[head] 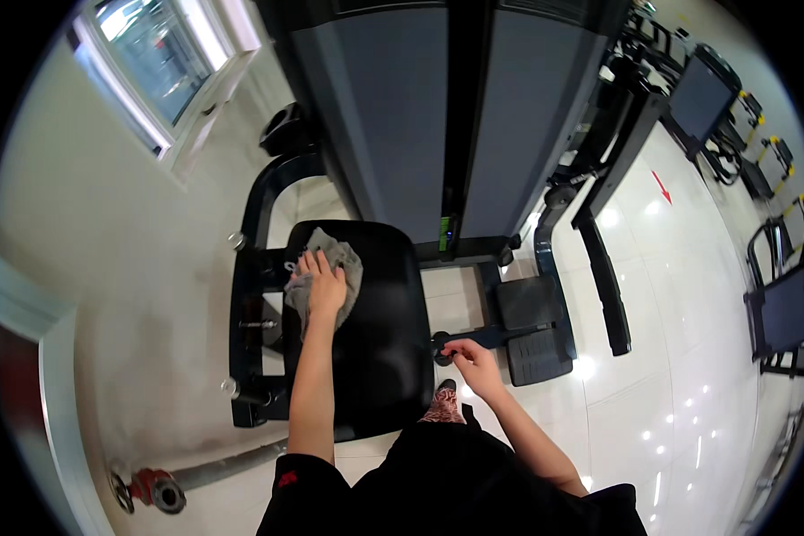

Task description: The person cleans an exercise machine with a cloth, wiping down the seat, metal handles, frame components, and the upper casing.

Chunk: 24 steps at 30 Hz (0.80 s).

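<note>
My left hand [326,285] lies with its fingers spread on a grey cloth [350,263], pressing it against the upper left part of a black padded seat [382,328]. The seat belongs to a gym machine with tall grey panels [368,100]. My right hand [477,367] hangs in the air to the right of the seat, fingers curled, near a round black knob [442,348]. Whether something small is between its fingers cannot be told.
Two black footplates [528,303] stand right of the seat. A red pipe valve [154,489] is at the lower left by the wall. Other gym machines [777,315] line the right side of the tiled floor [643,321]. A window [157,53] is at the upper left.
</note>
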Tool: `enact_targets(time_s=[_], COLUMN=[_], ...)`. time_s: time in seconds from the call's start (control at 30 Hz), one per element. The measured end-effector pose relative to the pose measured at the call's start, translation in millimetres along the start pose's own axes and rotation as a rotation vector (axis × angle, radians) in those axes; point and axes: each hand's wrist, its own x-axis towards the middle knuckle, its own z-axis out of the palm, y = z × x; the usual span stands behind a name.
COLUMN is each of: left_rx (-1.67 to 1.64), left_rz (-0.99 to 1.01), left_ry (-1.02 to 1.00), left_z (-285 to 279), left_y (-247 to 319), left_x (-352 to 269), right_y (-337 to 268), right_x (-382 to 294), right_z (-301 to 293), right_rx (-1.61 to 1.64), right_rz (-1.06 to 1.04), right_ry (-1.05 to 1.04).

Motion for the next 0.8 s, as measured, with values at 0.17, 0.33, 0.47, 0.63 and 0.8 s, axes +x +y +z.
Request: enact_targets(time_s=[0.17, 0.33, 0.47, 0.63, 0.8], left_rx=[-0.063, -0.223, -0.165, -0.112, 0.121], left_rz=[0.149, 0.405, 0.575, 0.168, -0.168], left_ry=[-0.158, -0.264, -0.132, -0.106, -0.021], left_z=[13.9, 46.9, 17.3, -20.5, -22.5], left_y=[58.9, 114.8, 109.5, 62.6, 28.1], left_x=[71.2, 22.3, -92.9, -219.5, -225.9], right_y=[-7.0, 10.1, 5.3, 1.3, -4.3], right_x=[11.1, 23.7, 51.3, 53.6, 14.0], right_z=[-21.4, -10.0, 2.8, 48.5, 89.8], right_rx=[-0.014, 0.047, -0.178, -0.358, -0.443], right_rz=[-0.016, 0.023, -0.176, -0.503, -0.717], right_ry=[0.078, 0.031, -0.004, -0.280, -0.700])
